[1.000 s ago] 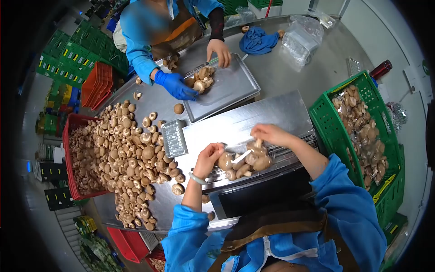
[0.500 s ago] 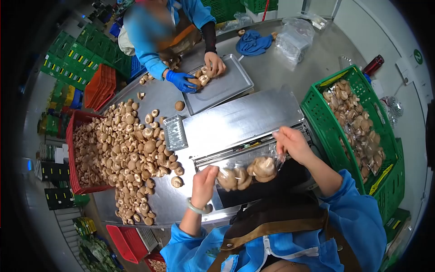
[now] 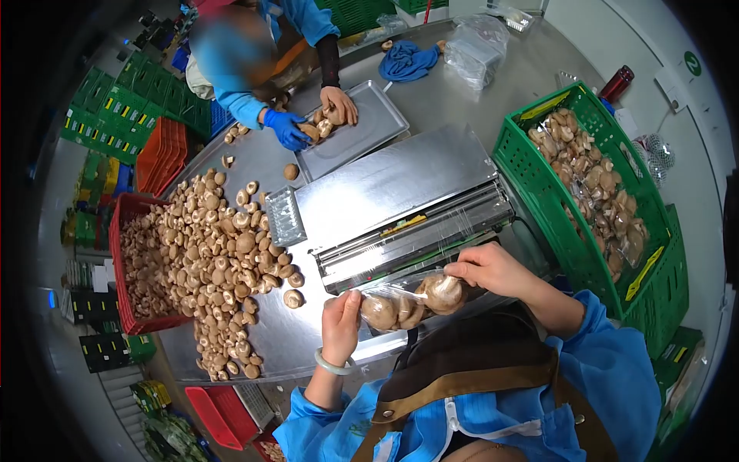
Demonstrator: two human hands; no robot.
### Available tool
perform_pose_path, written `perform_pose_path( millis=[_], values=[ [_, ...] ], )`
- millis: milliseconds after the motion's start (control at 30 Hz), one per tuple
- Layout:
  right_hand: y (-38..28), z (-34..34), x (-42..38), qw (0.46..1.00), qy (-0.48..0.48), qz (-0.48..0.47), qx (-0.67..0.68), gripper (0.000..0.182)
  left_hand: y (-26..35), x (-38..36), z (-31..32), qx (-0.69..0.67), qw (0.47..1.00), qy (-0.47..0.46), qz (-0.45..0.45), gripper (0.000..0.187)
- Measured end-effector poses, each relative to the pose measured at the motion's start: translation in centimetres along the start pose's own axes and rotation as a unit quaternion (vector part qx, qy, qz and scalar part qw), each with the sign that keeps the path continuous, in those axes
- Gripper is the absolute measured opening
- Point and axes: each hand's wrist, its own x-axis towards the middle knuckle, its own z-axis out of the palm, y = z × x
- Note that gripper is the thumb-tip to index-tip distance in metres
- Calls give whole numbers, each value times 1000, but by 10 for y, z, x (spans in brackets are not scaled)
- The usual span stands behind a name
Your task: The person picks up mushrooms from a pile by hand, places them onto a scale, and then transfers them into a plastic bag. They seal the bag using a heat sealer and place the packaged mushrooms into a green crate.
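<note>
Between my hands hangs a pack of mushrooms in clear film, held low in front of my apron. My left hand pinches the left end of the film, with a pale bracelet at the wrist. At the other end, my right hand grips the film beside the largest mushrooms. Just beyond the pack lies the film wrapping machine, with its slots and flat metal top showing. An empty clear tray sits at the machine's left edge.
Loose mushrooms cover the table's left part, beside a red crate. A green crate with wrapped packs stands on the right. Across the table, a co-worker's gloved hand and bare hand handle mushrooms over a metal tray. A blue cloth lies behind.
Both hands have drawn nearer together and the pack has shifted slightly left, closer to my body. More of the machine's slots now show. The whole view has shifted a little.
</note>
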Motion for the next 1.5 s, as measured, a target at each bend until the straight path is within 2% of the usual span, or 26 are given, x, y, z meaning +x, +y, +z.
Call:
perform_pose_path(
  millis=[67,167,200,267,300,333,433,500,633,733,767,867,933,1000,1067,1133,1200,1233,1267,1300,1333,1367,1400,1433,1467,1500],
  values=[
    [16,5,-4,998,-18,56,37,44,-19,0,9,-9,1000,-16,-17,39],
    [70,21,11,968,-54,190,158,41,-93,28,23,3,999,-24,-42,41],
    [86,28,15,968,-30,191,158,39,-112,38,27,43,998,-31,-42,40],
    [118,39,23,968,15,194,155,34,-130,47,44,194,978,-4,72,36],
    [141,46,28,972,55,160,163,25,-131,47,54,215,975,-5,56,35],
    [156,51,29,972,95,127,170,19,-142,48,62,270,958,32,93,35],
    [192,52,18,973,141,52,177,23,-150,43,71,261,950,131,108,27],
    [206,55,10,974,167,-13,154,25,-157,31,73,154,970,167,85,22],
    [183,66,1,970,182,23,160,20,-190,14,82,-11,975,201,93,20],
    [178,62,-15,935,300,-21,188,18,-177,21,67,-84,971,213,67,19],
    [178,51,-31,928,322,-27,187,17,-159,18,61,-25,974,189,118,17],
    [166,32,-90,912,407,8,50,16,-155,23,64,117,974,122,149,14],
    [214,41,-106,889,454,49,-4,14,-165,35,84,256,937,87,221,13],
    [262,62,-99,855,510,74,-59,12,-175,49,101,471,830,23,297,21],
    [300,86,-78,808,573,81,-115,11,-165,65,126,511,798,-20,318,34],
    [319,114,-56,800,538,217,-151,7,-148,79,151,503,779,-72,367,39],
    [313,133,-51,828,536,155,63,10,-148,87,170,425,817,-86,379,41],
    [299,134,-55,844,517,85,111,13,-138,90,180,382,834,-91,387,43],
    [284,138,-63,869,468,-2,161,16,-129,83,183,309,907,-163,234,42],
    [262,139,-74,884,394,-55,245,20,-120,71,191,99,952,-244,154,39],
    [242,142,-86,883,306,-65,349,24,-111,55,195,-116,941,-312,57,37],
    [234,151,-99,857,213,-18,468,27,-84,35,192,-187,915,-357,-25,33],
    [242,163,-110,817,127,42,561,31,-50,17,185,-170,900,-397,-59,31],
    [248,173,-116,793,66,73,602,35,-60,12,181,-163,882,-442,8,32],
    [249,177,-118,791,17,78,607,39,-38,1,177,-108,872,-475,52,33],
    [199,144,-117,834,-6,45,550,36,-31,3,171,-87,845,-514,118,29]
  ],
)
